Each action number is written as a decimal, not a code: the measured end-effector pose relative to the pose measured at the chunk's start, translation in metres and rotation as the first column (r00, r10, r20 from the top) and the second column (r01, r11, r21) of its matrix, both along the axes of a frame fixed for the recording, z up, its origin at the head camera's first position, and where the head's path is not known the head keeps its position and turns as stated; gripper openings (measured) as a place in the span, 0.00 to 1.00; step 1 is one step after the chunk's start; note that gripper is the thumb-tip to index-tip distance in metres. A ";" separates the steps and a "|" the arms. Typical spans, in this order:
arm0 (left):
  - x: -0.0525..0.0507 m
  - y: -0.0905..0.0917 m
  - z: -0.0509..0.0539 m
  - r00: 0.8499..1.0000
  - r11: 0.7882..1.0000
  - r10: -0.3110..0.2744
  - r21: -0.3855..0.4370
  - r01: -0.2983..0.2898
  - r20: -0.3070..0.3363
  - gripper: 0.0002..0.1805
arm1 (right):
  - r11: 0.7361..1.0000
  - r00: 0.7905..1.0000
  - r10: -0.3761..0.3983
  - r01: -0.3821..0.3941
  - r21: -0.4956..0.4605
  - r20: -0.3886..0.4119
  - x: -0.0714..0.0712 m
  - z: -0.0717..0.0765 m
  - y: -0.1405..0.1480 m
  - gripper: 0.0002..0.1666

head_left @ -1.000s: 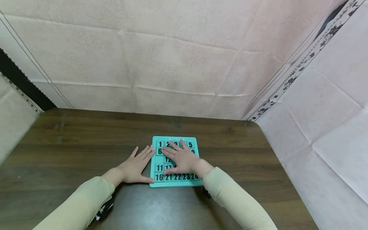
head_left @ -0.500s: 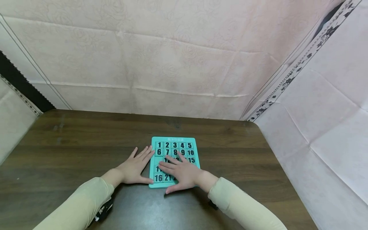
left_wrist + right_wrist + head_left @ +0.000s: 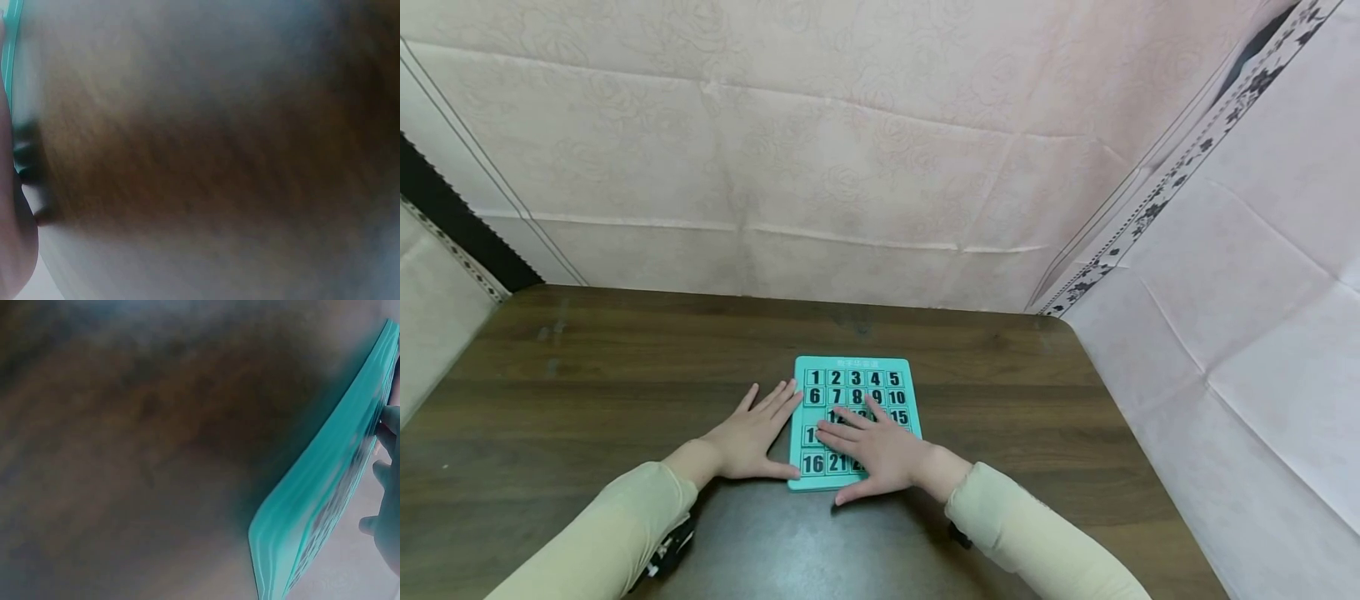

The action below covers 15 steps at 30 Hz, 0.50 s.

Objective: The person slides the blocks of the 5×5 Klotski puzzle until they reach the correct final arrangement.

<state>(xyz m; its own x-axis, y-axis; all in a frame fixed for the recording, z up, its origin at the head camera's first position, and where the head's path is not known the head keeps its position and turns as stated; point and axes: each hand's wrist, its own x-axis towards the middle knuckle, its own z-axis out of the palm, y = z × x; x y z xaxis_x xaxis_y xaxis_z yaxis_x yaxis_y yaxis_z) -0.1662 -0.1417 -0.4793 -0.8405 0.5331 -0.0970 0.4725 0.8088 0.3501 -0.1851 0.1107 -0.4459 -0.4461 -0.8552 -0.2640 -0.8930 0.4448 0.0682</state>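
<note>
A turquoise number slide puzzle [image 3: 853, 364] lies flat on the wooden table, with black numbers on its tiles. Rows 1 to 5 and 6 to 10 show at the top; 16 and 21 show at the lower left. My left hand [image 3: 748, 437] rests at the puzzle's left edge, fingers straight and spread, fingertips and thumb against the frame. Over the lower right part lies my right hand [image 3: 887, 454], its fingers extended onto the tiles and its thumb past the bottom edge. It hides several tiles. In the right wrist view the puzzle's edge [image 3: 312, 469] runs beside the fingers.
The dark brown wooden table [image 3: 625, 367] stretches around the puzzle on all sides. Behind it hangs a pale patterned cloth [image 3: 850, 167], and another white cloth [image 3: 1262, 333] with a floral border hangs on the right. A black band is on each wrist.
My right hand has moved down and toward me over the puzzle, uncovering the upper number rows. The 11 tile has shifted slightly up in the last half second. My left hand stays put.
</note>
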 end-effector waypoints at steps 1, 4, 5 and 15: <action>0.000 0.000 0.000 1.000 1.000 0.000 -0.002 0.000 -0.001 0.62 | 1.000 1.000 -0.005 0.005 0.003 -0.004 -0.001 0.000 -0.001 0.52; 0.000 0.000 0.000 1.000 1.000 0.000 -0.004 0.000 -0.002 0.62 | 1.000 1.000 -0.026 0.026 0.018 -0.016 -0.004 0.001 -0.003 0.52; 0.000 0.000 0.000 1.000 1.000 0.000 -0.003 0.000 -0.003 0.62 | 0.999 0.999 -0.035 0.035 0.023 -0.015 -0.006 0.002 -0.004 0.52; 0.000 0.001 0.000 1.000 1.000 -0.004 0.004 0.004 0.000 0.61 | 0.997 0.997 -0.073 0.074 0.031 -0.031 -0.017 0.003 -0.009 0.51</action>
